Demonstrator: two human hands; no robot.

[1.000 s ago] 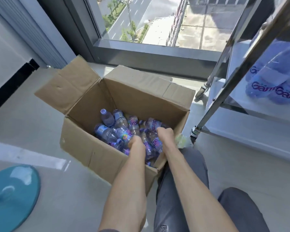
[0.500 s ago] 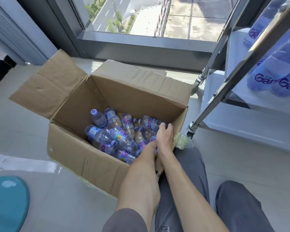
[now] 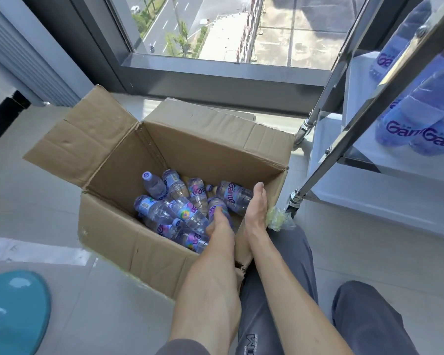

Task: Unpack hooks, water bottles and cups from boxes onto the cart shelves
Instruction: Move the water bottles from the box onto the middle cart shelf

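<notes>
An open cardboard box (image 3: 128,242) stands on the floor in front of me, holding several clear water bottles (image 3: 164,213) with purple labels and caps. My left hand (image 3: 219,226) reaches into the near right corner and curls round one bottle (image 3: 215,206). Close beside it, my right hand (image 3: 255,208) grips another bottle (image 3: 231,196) lying against the box's right wall, thumb pointing up. The fingers of both hands are hidden by the bottles. The metal cart (image 3: 344,129) stands at the right, with more bottles (image 3: 420,134) lying on its glass shelf.
A cart caster (image 3: 292,201) sits just right of the box, with a crumpled scrap of clear plastic (image 3: 276,219) by it. A teal round object (image 3: 10,311) lies at the lower left. The window frame (image 3: 215,73) runs behind the box. My knees are below.
Both hands have shifted toward the box's right corner and drawn together. The right hand turned thumb-up against a bottle. The camera tilted, and the box now sits nearer the middle.
</notes>
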